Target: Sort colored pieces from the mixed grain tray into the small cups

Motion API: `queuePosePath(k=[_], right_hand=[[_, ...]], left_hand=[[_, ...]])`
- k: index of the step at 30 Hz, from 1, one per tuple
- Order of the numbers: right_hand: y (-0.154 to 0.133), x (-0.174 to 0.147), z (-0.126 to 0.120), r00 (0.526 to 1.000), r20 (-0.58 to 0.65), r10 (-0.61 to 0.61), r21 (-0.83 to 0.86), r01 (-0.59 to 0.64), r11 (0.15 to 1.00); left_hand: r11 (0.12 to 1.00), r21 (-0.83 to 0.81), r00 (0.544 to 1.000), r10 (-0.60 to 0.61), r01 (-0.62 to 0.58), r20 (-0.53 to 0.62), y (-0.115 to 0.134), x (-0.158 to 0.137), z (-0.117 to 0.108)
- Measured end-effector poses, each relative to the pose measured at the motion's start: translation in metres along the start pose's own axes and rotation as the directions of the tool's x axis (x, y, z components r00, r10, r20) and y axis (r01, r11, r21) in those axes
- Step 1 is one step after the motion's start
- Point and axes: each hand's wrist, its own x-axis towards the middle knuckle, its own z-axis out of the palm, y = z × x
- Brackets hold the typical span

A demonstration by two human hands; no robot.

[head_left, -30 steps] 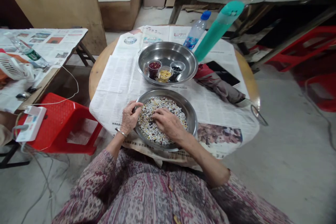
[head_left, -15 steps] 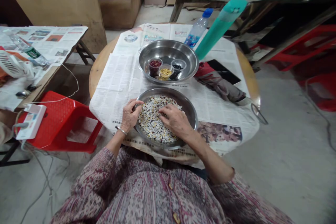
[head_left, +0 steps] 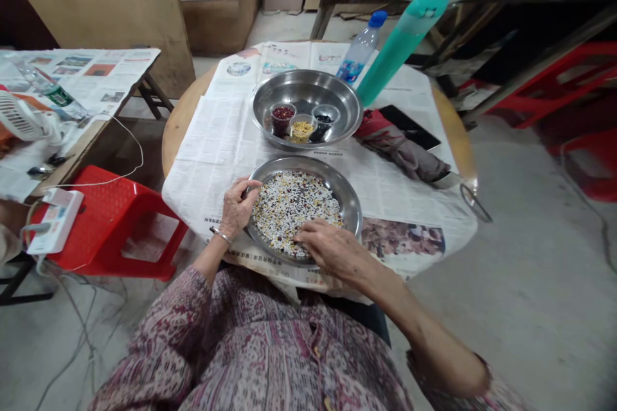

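A steel basin (head_left: 353,205) stands at the table's near side, with a mix of white grains and yellow, dark red and black beans (head_left: 284,209) spread over its bottom. My left hand (head_left: 237,207), a bangle on its wrist, is closed on the basin's left rim. Down in the mix, near the front of the basin, is my right hand (head_left: 330,245); its fingers are drawn together, and what they pinch is hidden. Behind stands a second steel basin (head_left: 332,83) holding cups of red beans (head_left: 283,114), yellow beans (head_left: 303,131) and black beans (head_left: 324,119).
Newspaper (head_left: 207,148) covers the round table. A blue-capped bottle (head_left: 359,48), a tall green container (head_left: 402,48), a folded umbrella (head_left: 400,148) and a dark flat device (head_left: 409,127) lie or stand to the right. A red stool (head_left: 101,225) bears a power strip (head_left: 55,221).
My right hand has moved from the middle of the mix toward the basin's near right side. A dark bare patch of the bottom now shows amid the grains. My left hand stays on the rim.
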Motion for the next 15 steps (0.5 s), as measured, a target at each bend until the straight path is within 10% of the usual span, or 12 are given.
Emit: queuePosePath(k=[8,15], right_hand=[[0.013,0.025,0.002,0.89,-0.372,0.265,0.031,-0.273,0.961],[0.003,0.057,0.014,0.919,-0.297,0.258,0.132,-0.228,0.965]], left_hand=[[1.0,0.01,1.0,-0.012,0.012,0.004,0.002,-0.001,-0.001],[1.0,0.0,1.0,-0.022,0.022,0.003,0.0,-0.001,0.0]])
